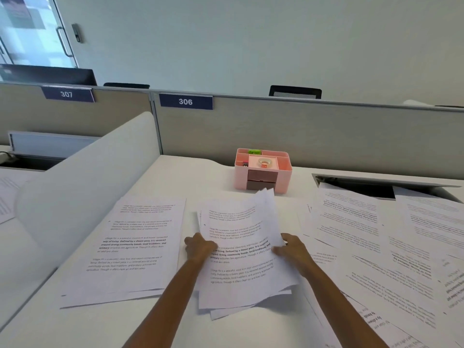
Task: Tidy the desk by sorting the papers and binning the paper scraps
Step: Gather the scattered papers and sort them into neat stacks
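A loose bundle of white printed sheets (pixel 244 252) is gripped at both side edges by left hand (pixel 200 248) & right hand (pixel 292 249), mid white desk (pixel 211 177), near a pink plastic organiser (pixel 263 172).

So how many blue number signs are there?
2: the 307 sign at the top left, and the 306 sign up behind the pink organizer. More may be hidden.

Office: numbered cubicle partitions (pixel 301 126)
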